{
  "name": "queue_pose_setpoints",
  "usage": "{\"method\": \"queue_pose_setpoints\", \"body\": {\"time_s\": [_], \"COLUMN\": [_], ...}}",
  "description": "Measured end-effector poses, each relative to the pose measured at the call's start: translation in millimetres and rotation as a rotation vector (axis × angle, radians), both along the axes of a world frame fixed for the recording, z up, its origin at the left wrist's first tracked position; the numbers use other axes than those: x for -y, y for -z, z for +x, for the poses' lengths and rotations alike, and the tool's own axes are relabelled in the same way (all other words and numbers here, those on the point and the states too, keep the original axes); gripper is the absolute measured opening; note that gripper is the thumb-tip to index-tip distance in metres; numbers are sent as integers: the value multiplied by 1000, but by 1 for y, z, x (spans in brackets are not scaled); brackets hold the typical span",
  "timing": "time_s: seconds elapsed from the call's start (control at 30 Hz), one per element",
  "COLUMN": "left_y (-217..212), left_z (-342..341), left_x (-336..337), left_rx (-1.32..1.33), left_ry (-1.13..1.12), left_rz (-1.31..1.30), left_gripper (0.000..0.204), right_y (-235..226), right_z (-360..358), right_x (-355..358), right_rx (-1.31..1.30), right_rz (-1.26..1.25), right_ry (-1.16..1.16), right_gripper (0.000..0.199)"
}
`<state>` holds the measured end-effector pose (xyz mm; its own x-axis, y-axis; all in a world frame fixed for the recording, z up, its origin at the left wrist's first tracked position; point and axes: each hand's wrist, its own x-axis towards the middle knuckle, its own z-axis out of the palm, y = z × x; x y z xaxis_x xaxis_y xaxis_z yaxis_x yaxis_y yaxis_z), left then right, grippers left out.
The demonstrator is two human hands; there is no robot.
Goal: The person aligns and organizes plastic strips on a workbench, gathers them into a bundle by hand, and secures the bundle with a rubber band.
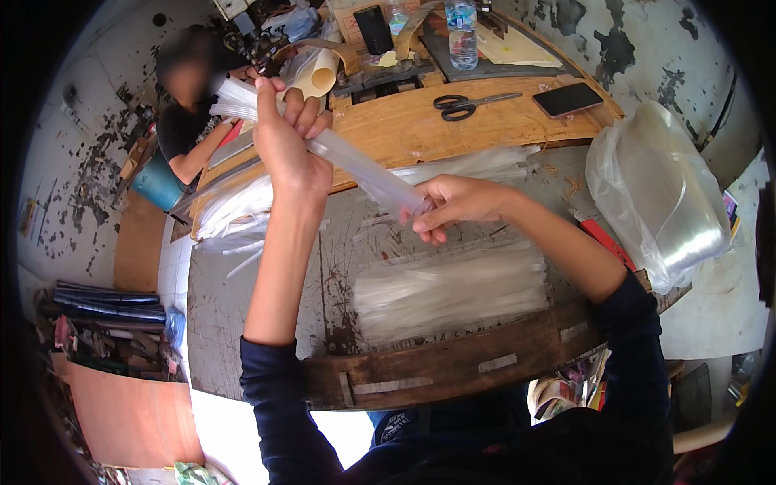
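Looking down from the head view, I see the worn grey surface [267, 299] filling most of the frame, its near edge a dark wooden board with strips of tape on it, and a lighter wooden board lying across its far side. On the right edge of the surface sits a big roll of clear plastic film in a transparent bag [667, 198]. Near the middle of the surface, just in front of me, lies a flat pile of clear plastic strips [453, 291], and another loose heap of clear strips [234, 206] spreads along the left side. My left hand [291, 141] is raised above the surface, its fingers wrapped tight around the upper part of a bundle of clear plastic strips [356, 166], whose top end fans out beyond my fist. The bundle slants down to the right, where my right hand [453, 206] pinches its lower end, fingers pressed together on it. On the far wooden board lie black-handled scissors [465, 104], and to their right a dark phone [567, 99]. Farther back stands a clear water bottle [461, 32]. Another person sits beyond the left corner.
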<state>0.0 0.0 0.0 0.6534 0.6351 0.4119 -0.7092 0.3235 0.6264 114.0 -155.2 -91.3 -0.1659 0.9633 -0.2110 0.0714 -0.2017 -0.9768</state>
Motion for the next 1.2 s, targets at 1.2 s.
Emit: {"method": "queue_pose_setpoints", "body": {"time_s": [1.2], "left_y": [-44], "left_z": [-179], "left_x": [-106], "left_rx": [310], "left_ry": [122], "left_rz": [-98], "left_gripper": [27], "right_y": [-100], "right_z": [-53], "right_x": [11], "right_rx": [651], "right_rz": [-243], "right_ry": [-60], "right_gripper": [24]}}
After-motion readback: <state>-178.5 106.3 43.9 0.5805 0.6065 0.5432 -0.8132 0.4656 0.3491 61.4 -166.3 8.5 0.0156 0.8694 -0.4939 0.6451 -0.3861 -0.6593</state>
